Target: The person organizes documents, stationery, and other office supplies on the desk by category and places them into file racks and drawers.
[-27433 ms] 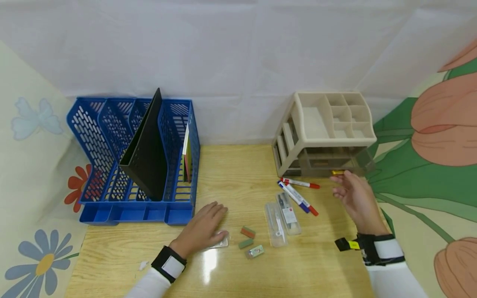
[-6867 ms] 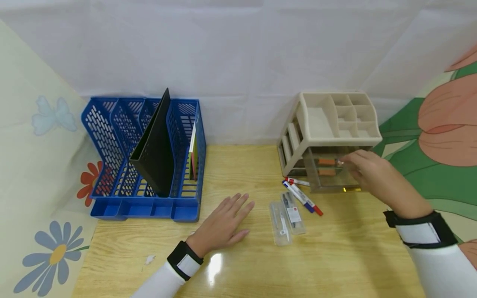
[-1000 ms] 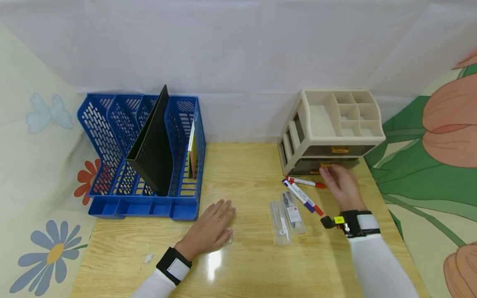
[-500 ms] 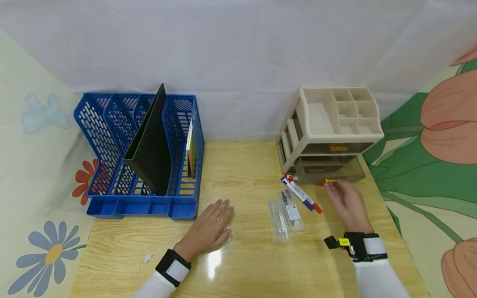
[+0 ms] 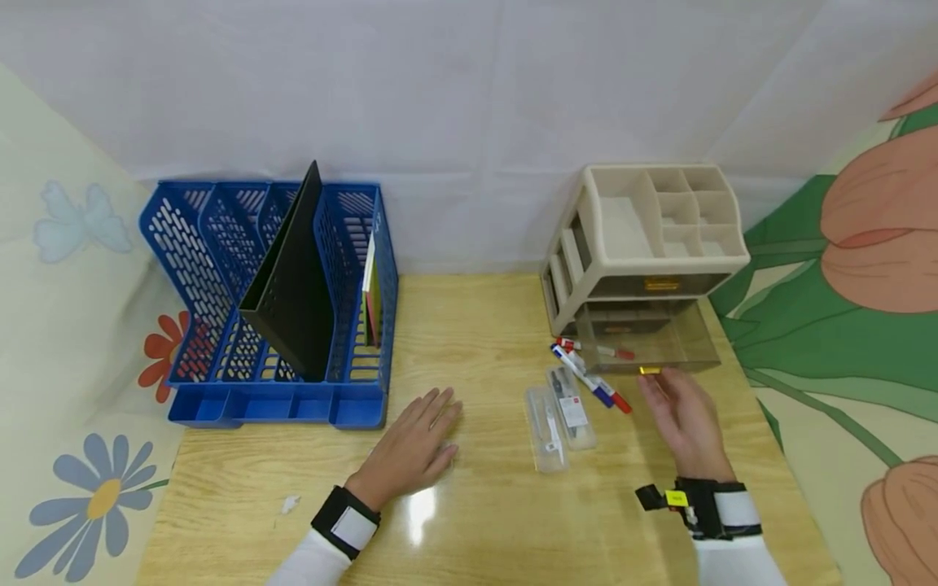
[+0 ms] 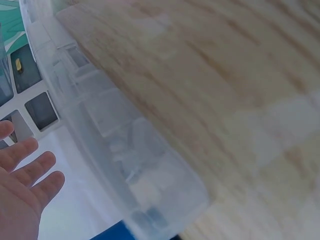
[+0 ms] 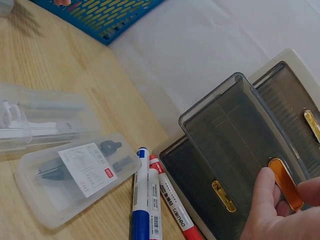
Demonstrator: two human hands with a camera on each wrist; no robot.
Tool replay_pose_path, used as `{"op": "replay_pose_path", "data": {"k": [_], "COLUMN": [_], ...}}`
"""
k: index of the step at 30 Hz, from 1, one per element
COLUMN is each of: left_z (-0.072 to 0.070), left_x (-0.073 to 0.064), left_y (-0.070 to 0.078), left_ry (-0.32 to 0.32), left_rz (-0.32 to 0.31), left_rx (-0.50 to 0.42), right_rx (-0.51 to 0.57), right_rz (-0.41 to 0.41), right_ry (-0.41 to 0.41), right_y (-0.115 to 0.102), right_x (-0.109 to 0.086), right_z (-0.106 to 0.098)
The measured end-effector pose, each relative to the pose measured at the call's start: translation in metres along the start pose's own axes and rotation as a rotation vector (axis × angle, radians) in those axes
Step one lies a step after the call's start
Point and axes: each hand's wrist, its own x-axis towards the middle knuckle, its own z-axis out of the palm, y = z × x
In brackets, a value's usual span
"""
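As the right hand (image 5: 685,422) pinches a drawer handle (image 7: 285,183) near the table's (image 5: 506,529) right edge, the left hand (image 5: 409,448) lies relaxed; only the right-wrist view makes a marker's (image 7: 175,205) lettering legible.

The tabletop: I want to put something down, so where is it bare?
Two patches: one between the blue file rack and the beige drawer organizer; another on the near side of the clear plastic cases, between the two wristbands. It is crowded before the organizer, where the cases, markers, open drawer and right hand bunch together.
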Motion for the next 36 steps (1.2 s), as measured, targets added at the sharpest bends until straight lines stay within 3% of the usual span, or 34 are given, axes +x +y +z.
{"op": "replay_pose_path", "data": {"k": [11, 13, 15, 16, 19, 21, 23, 25, 27, 36], "left_z": [0.003, 0.004, 0.004, 0.004, 0.005, 0.007, 0.009, 0.01, 0.011, 0.018], "left_x": [0.003, 0.004, 0.005, 0.005, 0.008, 0.011, 0.014, 0.018, 0.024, 0.054], "left_y": [-0.001, -0.001, 0.0, 0.0, 0.001, 0.002, 0.002, 0.003, 0.005, 0.015], "left_ry": [0.0, 0.002, 0.007, 0.009, 0.018, 0.019, 0.015, 0.013, 0.007, 0.033], "left_rz": [-0.004, -0.004, -0.005, -0.004, -0.002, 0.001, -0.001, -0.006, -0.013, 0.004], "left_rx": [0.01, 0.013, 0.009, 0.008, 0.006, 0.01, 0.006, -0.004, -0.015, -0.013], "right_rx": [-0.014, -0.056, -0.261, -0.447, -1.199, -1.637, -1.891, -2.017, -2.095, -2.231], "right_rz": [-0.05, -0.071, -0.138, -0.185, -0.306, -0.439, -0.595, -0.714, -0.761, -0.715], "right_ry": [0.018, 0.036, 0.107, 0.146, 0.26, 0.24, 0.125, 0.004, -0.034, -0.119], "right_y": [0.004, 0.006, 0.012, 0.016, 0.027, 0.035, 0.04, 0.044, 0.047, 0.049], "right_x": [-0.011, -0.013, -0.014, -0.015, -0.014, -0.01, -0.003, 0.004, 0.009, 0.02], "right_z": [-0.008, -0.01, -0.013, -0.014, -0.022, -0.029, -0.036, -0.041, -0.046, -0.052]}}
